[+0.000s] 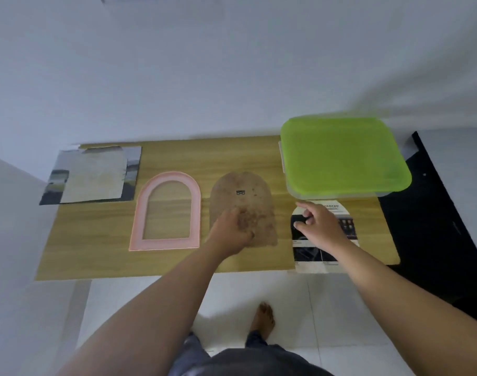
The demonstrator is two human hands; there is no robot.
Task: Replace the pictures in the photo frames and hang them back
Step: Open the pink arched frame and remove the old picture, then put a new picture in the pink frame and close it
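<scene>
**Arched frame lies apart in three pieces on the wooden table**

The left hand [232, 229] rests on the lower half of one brown backing board [242, 194]. The board is a flat, mottled, arch-topped piece like pressed fibre, with a small dark metal hanger just beyond the fingertips. The fingers lie loosely bent on its surface, closed round nothing.

Just to the outer side of that hand's knuckles lies one pink frame [139, 213]. It is a smooth arched rim, and the table's grain shows through its opening.

The right hand [318, 221] is over the upper part of one printed picture [324, 256], a paper cut to the same arch shape with dark photo panels and small text. Its forefinger points out straight and the other fingers and thumb are half curled. Blur hides whether they pinch the paper or only hover.

Just past the forefinger's tip stands one clear box with a rounded, bright green plastic lid [340, 156].

Well beyond the left hand's fingers, past the frame, two loose sheets [93, 175] lie stacked, a pale one on a darker print.

All of it sits on a light wood-grain table [177, 156]. One bare foot [264, 316] stands on glossy white tiles [150, 308] below the wrists.
</scene>
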